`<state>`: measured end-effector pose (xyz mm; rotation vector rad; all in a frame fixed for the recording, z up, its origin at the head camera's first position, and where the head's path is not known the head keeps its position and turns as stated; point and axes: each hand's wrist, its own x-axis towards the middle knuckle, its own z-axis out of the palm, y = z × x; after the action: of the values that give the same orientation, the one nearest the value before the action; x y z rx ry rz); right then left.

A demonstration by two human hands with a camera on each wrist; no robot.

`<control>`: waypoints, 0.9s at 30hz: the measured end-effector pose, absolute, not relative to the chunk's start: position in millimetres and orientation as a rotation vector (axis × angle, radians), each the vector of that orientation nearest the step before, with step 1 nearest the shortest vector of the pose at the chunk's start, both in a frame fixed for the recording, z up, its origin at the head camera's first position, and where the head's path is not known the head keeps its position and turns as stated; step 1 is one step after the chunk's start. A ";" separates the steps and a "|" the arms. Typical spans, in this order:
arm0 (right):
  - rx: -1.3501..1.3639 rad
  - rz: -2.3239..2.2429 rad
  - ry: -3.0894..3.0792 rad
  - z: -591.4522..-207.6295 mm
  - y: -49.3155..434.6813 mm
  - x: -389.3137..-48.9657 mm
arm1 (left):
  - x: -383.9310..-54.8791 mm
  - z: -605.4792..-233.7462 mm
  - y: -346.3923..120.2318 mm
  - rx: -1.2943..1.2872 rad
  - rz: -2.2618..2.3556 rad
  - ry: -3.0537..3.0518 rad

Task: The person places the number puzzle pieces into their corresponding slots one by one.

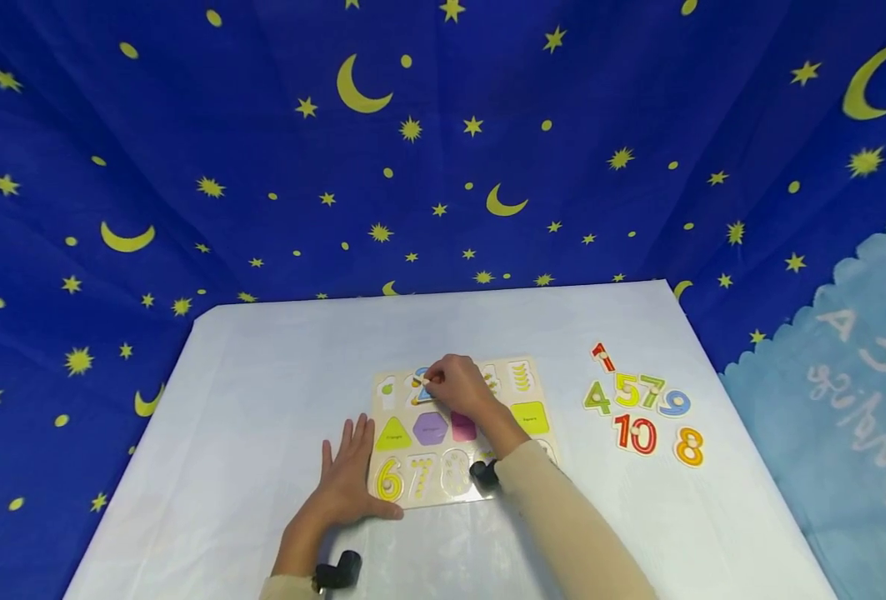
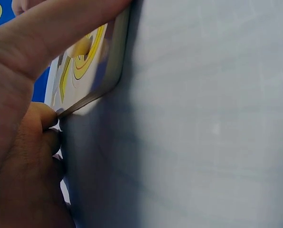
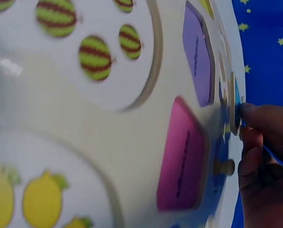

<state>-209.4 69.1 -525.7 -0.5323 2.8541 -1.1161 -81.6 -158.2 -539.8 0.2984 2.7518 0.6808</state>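
A wooden number puzzle board lies on the table. My right hand pinches a blue number 2 puzzle piece above the board's top row; the right wrist view shows this piece tilted between thumb and fingers. Spread along the board's left side, my left hand touches its edge, with the thumb at the lower left corner. A yellow 6 piece with a knob sits in the bottom row. Beside the pinched piece, another knob stands up from the board. My right hand and sleeve hide part of the board.
Loose number pieces lie right of the board, among them a red 1, a green 4, a red 10 and an orange 8. A blue starry curtain hangs behind the white table.
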 end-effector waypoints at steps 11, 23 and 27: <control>-0.512 -1.065 2.826 -527.9 56.1 -207.3 | -82.7 -539.9 -157.6 0.306 0.660 2.749; -0.496 -1.071 2.813 -530.7 49.5 -205.2 | -82.8 -539.8 -158.3 0.296 0.672 2.751; -0.524 -1.123 2.779 -532.6 51.8 -205.3 | -82.0 -539.7 -158.7 0.294 0.661 2.752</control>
<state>-205.3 51.8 -532.6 -0.5235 2.7788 -1.1229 -82.0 -158.7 -539.7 0.2939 2.7517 0.6611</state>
